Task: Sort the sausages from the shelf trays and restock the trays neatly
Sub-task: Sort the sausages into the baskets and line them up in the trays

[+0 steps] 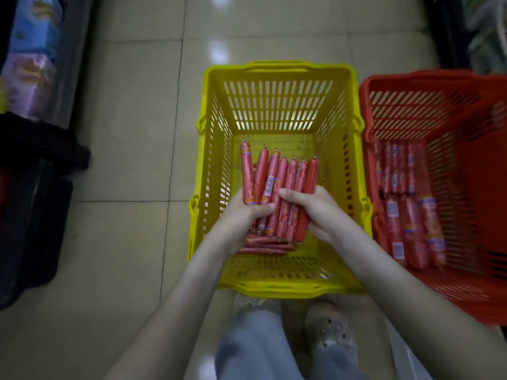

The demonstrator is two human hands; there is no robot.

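A bundle of several red sausages point(277, 185) stands lengthwise above the yellow basket point(277, 75) on the floor. My left hand point(244, 212) grips the bundle from the left, thumb across the front. My right hand point(310, 207) grips it from the right, thumb on top. More sausages point(263, 246) lie crosswise on the yellow basket's bottom, partly hidden under my hands. A red basket point(439, 78) to the right holds several sausages point(408, 204) laid lengthwise in rows.
Both baskets sit side by side on a beige tiled floor point(131, 160). A dark shelf base point(35, 187) with packaged goods runs along the left, another shelf point(472, 31) at the top right. My legs and a shoe point(332, 333) are just below the yellow basket.
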